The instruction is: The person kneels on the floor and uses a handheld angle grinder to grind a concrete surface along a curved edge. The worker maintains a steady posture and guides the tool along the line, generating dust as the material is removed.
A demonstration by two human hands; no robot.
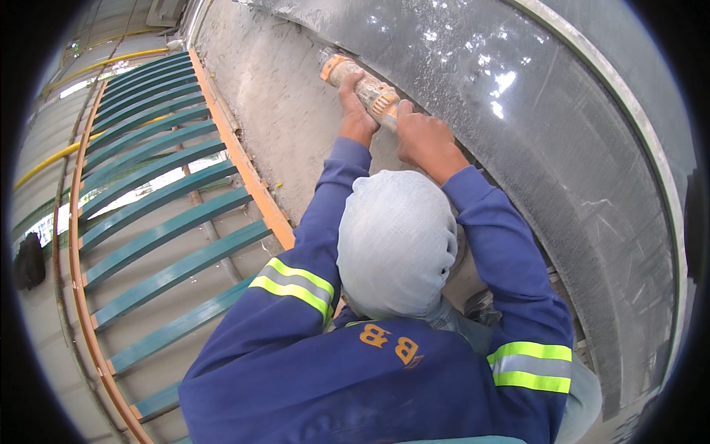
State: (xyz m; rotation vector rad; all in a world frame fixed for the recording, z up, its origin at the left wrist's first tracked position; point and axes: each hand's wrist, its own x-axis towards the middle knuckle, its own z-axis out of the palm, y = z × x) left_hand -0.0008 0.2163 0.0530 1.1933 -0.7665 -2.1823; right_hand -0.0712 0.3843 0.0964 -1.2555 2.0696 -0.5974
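Observation:
Both my hands are closed on a dusty orange-and-grey angle grinder (367,92), held at a slant. My left hand (356,107) wraps round the middle of its body. Behind it, my right hand (427,140) grips the rear end. The grinder's head points up and left, close to the edge of a dark, glossy panel (532,140); whether it touches the panel I cannot tell. My dark blue sleeves carry yellow and silver reflective bands. A bent knee in pale denim (397,240) rises between my arms.
On the left runs a long frame of blue-green slats (174,214) between orange rails. Yellow pipes (52,159) show beyond it. Dusty grey ground (255,89) lies between frame and panel. A pale curved strip (629,92) borders the panel's far right side.

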